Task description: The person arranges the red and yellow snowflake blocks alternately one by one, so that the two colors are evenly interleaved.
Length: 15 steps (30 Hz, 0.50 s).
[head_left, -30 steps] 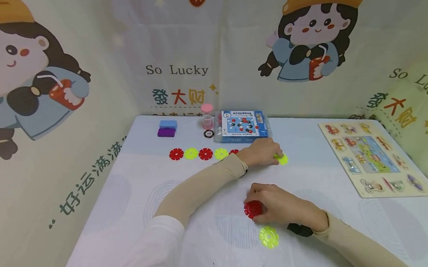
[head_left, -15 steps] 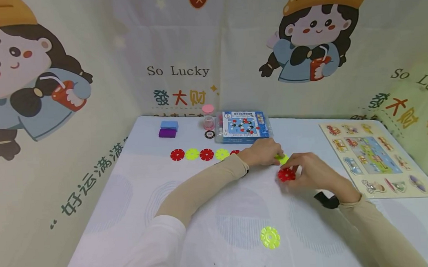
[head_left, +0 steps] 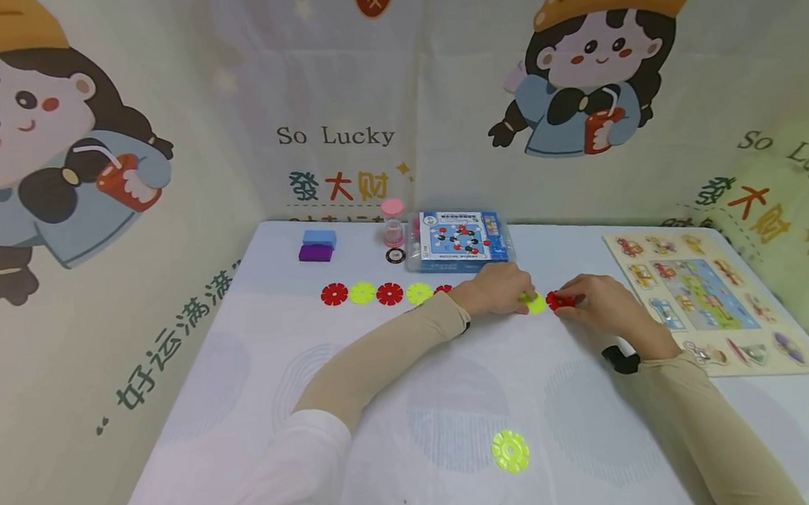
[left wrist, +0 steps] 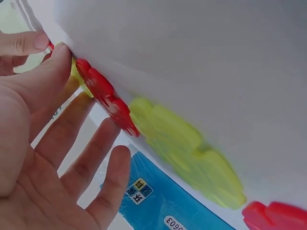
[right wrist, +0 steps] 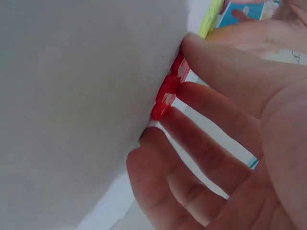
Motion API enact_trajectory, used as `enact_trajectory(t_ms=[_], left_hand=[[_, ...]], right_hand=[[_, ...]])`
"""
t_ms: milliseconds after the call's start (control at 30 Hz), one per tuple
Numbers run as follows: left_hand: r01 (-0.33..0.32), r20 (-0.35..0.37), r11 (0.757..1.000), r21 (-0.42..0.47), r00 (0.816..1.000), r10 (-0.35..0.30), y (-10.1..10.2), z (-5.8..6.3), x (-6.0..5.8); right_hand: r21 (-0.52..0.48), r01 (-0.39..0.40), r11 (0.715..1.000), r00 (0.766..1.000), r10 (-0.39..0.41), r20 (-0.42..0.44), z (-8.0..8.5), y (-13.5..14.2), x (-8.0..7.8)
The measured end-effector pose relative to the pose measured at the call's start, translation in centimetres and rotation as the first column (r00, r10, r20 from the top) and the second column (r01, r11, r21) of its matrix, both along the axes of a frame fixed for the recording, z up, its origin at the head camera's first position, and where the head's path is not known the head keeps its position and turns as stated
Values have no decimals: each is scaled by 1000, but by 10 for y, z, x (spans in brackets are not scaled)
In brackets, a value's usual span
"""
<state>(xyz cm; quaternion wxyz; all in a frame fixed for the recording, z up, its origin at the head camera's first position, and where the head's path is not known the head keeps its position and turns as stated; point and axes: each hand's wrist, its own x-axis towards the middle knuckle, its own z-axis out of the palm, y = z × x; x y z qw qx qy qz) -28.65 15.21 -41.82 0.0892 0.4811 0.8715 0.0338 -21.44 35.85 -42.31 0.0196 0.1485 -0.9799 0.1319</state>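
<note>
A row of notched plastic snowflake discs, alternating red (head_left: 389, 293) and yellow-green (head_left: 361, 293), runs across the table's far half. My left hand (head_left: 497, 288) reaches over the row, hiding part of it. Its thumb and index finger pinch the edges of a yellow-green snowflake disc (head_left: 536, 304) lying flat at the row's right; the other fingers spread loosely. My right hand (head_left: 605, 306) holds a red snowflake disc (head_left: 560, 300) between thumb and fingers, low at the tabletop, just right of that yellow-green one. A single yellow-green snowflake disc (head_left: 510, 451) lies near the front.
Behind the row stand a clear plastic box (head_left: 459, 239) with a blue label, a small pink-lidded jar (head_left: 393, 224), a black-and-white chip (head_left: 395, 255), and blue (head_left: 319, 237) and purple blocks (head_left: 316, 252). A wooden picture puzzle board (head_left: 713, 303) lies at the right, beside my right forearm.
My right hand has carried the red snowflake disc from the front middle up to the row's right end and lowered it there. My left hand has stayed on its yellow-green disc.
</note>
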Motion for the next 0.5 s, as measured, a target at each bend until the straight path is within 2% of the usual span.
enact_trajectory(t_ms=[133, 233, 267, 333, 400, 500], left_hand=[[-7, 21, 1000, -3, 1000, 7, 3, 2, -1], [5, 36, 1000, 4, 999, -5, 7, 5, -1], [9, 38, 1000, 8, 999, -9, 8, 6, -1], [11, 59, 1000, 13, 998, -12, 13, 6, -1], [17, 62, 1000, 15, 998, -18, 19, 5, -3], [41, 56, 999, 12, 998, -42, 30, 2, -5]], right_hand=[[13, 24, 1000, 999, -24, -33, -1, -4, 10], [-11, 3, 1000, 998, -4, -60, 3, -18, 29], [-30, -32, 999, 998, 30, -57, 6, -26, 38], [-75, -152, 986, 988, 151, -13, 13, -46, 59], [-124, -278, 952, 955, 289, 73, 20, -71, 84], [-133, -468, 874, 858, 485, 168, 22, -104, 119]])
